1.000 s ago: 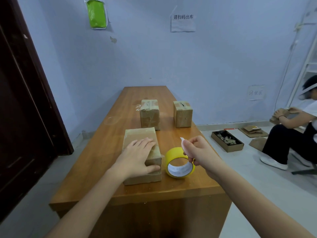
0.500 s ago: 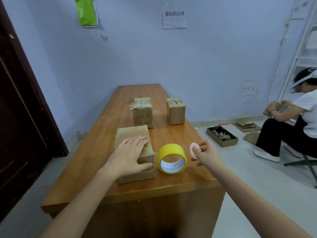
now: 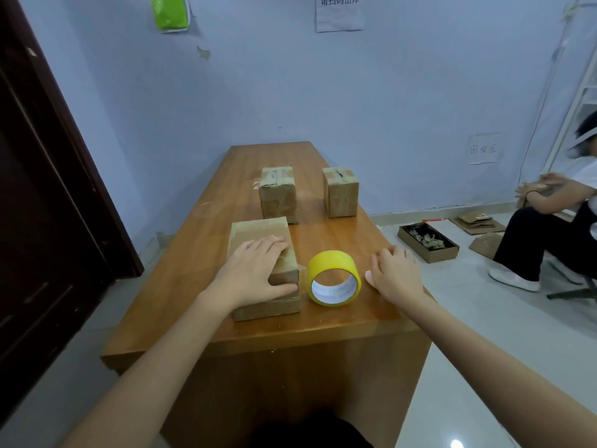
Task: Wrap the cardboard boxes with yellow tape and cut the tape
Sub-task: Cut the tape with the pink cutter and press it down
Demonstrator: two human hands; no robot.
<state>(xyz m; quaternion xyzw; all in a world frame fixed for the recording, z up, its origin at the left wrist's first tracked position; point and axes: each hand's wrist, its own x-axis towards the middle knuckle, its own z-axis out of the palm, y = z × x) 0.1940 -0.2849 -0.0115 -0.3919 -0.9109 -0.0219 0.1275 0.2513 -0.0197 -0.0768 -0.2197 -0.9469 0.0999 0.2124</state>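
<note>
While left hand (image 3: 250,276) presses flat cardboard box (image 3: 263,270), round yellow tape roll (image 3: 333,278) stands beside.

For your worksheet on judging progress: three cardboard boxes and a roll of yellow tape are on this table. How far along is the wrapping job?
Done: no yellow tape shows on any box; the two far boxes carry only pale old tape. In hand: the left hand rests flat on the near box; the right hand is beside the yellow tape roll, not gripping it. Left: wrapping and cutting, all of it.
</note>
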